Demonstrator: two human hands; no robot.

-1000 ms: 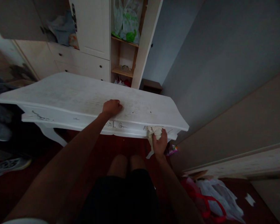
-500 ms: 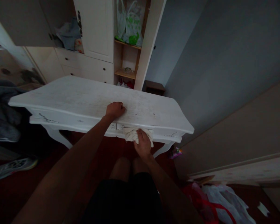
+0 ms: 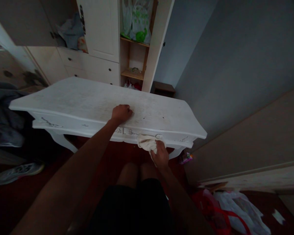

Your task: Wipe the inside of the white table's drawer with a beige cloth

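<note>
A white table [image 3: 71, 101] with a worn, scuffed top stands in front of me. My left hand [image 3: 121, 113] rests on the top near its front edge, fingers curled under into a loose fist. My right hand [image 3: 159, 155] is closed on a crumpled white cloth [image 3: 147, 142] and presses it against the table's front apron, right of centre. My knees show below the table edge.
A cream wardrobe [image 3: 100, 36] with drawers and open shelves holding plastic bags [image 3: 134, 19] stands behind the table. A grey wall runs along the right. Red and white bags [image 3: 230, 212] lie on the dark red floor at lower right, a shoe [image 3: 17, 171] at left.
My right hand slid the cloth left along the apron from the right corner, then back a little to the right. My left hand stayed in place on the tabletop.
</note>
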